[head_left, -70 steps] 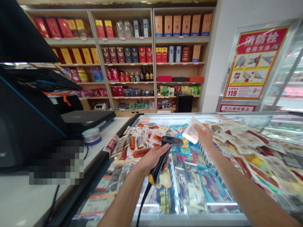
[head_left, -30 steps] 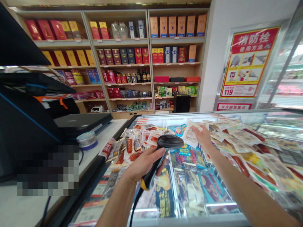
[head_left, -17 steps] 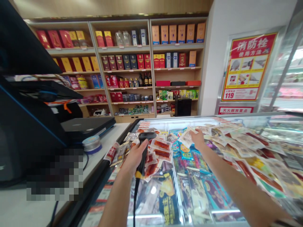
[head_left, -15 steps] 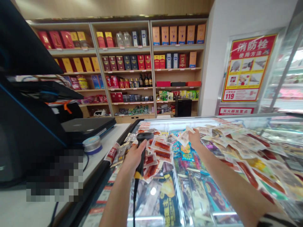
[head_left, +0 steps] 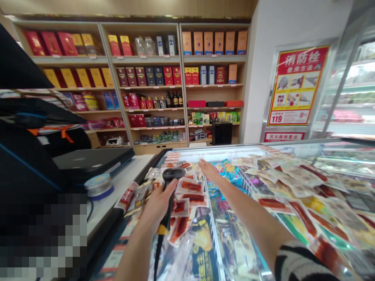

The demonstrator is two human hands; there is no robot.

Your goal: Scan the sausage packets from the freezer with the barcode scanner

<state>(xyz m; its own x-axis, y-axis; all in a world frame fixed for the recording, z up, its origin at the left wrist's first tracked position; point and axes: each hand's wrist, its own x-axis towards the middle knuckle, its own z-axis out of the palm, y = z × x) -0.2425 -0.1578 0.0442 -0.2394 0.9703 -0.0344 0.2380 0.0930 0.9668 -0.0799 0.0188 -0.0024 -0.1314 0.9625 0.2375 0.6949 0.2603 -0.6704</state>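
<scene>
My left hand [head_left: 159,199] is wrapped round a black barcode scanner [head_left: 167,203], its head pointing away and its cable hanging down. Beneath and beside the scanner lies a pile of clear vacuum-sealed snack packets [head_left: 191,191] with reddish contents. My right hand [head_left: 208,169] reaches to the far right edge of this pile, touching or just above pale packets there. Its fingertips are small and partly hidden, so whether they grip a packet is unclear. Many more sealed packets [head_left: 299,179] are spread over the freezer's glass top on the right.
A chest freezer with a glass top spans the front, with wire baskets [head_left: 247,181] and bagged frozen goods inside. On the left counter stand a round tin [head_left: 99,185], a flat black device [head_left: 93,160] and a dark screen [head_left: 20,62]. Stocked shelves [head_left: 146,88] line the back wall.
My right hand has carried a pale packet leftward from over the blue bags to the pile by the scanner. The view has turned slightly right; my left hand keeps the scanner.
</scene>
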